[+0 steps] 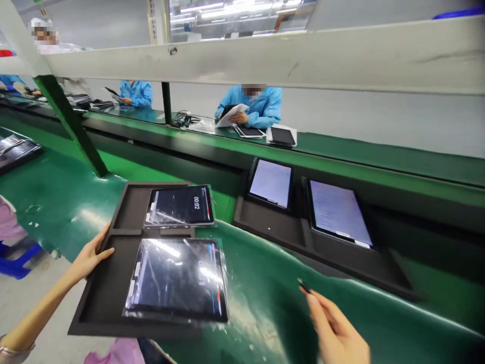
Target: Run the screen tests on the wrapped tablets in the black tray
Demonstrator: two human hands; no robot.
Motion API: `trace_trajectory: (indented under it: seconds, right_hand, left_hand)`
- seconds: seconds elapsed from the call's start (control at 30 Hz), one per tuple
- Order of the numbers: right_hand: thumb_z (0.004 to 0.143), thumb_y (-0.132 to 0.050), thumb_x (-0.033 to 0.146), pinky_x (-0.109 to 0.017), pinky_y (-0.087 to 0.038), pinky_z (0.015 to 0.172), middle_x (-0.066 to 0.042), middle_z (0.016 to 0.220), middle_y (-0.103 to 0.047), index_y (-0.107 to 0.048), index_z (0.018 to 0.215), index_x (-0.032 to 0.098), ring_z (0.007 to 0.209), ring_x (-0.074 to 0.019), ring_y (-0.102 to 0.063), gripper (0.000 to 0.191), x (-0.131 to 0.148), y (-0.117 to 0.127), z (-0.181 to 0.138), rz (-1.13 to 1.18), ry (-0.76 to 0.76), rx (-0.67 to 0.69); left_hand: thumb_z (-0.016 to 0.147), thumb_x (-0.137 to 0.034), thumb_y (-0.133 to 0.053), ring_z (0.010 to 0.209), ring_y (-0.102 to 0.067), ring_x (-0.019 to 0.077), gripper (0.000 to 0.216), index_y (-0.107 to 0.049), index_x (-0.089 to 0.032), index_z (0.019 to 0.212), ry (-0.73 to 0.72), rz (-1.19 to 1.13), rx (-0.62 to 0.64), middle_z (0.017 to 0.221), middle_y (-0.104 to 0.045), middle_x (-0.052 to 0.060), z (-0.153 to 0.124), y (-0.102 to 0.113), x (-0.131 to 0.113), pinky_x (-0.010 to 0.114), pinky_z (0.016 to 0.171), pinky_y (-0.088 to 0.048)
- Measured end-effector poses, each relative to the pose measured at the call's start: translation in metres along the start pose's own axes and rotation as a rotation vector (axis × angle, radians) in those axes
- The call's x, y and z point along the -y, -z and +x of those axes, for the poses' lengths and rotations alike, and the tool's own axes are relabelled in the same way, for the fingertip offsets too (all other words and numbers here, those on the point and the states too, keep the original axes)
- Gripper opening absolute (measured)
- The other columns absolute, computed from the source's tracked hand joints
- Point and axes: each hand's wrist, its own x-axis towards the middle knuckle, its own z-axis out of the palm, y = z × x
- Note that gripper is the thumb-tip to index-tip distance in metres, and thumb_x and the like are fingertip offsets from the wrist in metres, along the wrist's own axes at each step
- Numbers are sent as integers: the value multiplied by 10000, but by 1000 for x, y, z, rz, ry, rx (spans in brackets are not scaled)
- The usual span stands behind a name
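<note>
My left hand (89,258) grips the left edge of a black foam tray (102,298) that sticks out over the near edge of the green bench. Two dark-screened tablets in clear film lie in this tray: the near tablet (178,280) and the far tablet (180,206). My right hand (335,331) hovers low at the right, over the bench, pinching a thin dark stylus (304,286) whose tip points up and left. A second black tray (288,230) beyond holds a lit tablet (271,183) and another lit tablet (339,212).
The green conveyor bench (265,298) runs left to right, with a raised green shelf (379,156) behind. A green post (71,124) stands at left. People in blue coats (252,106) work across the line with tablets and papers. A blue stool (18,258) sits lower left.
</note>
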Motion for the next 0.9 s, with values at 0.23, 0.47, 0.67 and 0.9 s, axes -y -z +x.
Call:
trace_trajectory:
  seconds: [0.23,0.47,0.67,0.9]
  right_hand:
    - [947,-645,582,-257,-518,813,-72,1061,-731,-771,1024,199,956,-252,-666,411,50,-69,-3,242,20,382]
    - [901,-702,637,-330,-530,839,-99,1006,-710,-722,1020,183,960,-300,-667,470,30,-70,-3,338,-70,358]
    - [928,-682,616,-359,-524,835,-46,795,-637,-719,1028,188,943,-319,-660,440,31,-68,-3,349,-65,360]
    - [947,-684,574,-293,-491,781,-56,939,-697,-712,995,194,891,-257,-646,385,27,-65,-5,374,-48,385]
  left_hand:
    - [998,-451,-502,1559,-215,274,751,-196,-223,1645,-105,252,104,1693,-227,65,-23,-29,9,507,1296,-103]
    - [1031,-385,-492,1583,-77,315,567,-335,-330,1573,-450,481,-39,1703,-190,31,4,-73,-90,606,1276,-139]
    - [920,-594,-669,1585,-15,335,796,-328,-197,1519,-748,544,394,1701,-151,144,11,-181,-205,637,1276,-3]
    - [797,-872,-596,1571,-25,411,1072,-356,-111,1513,-803,645,649,1669,-197,233,-16,-249,-213,715,1187,180]
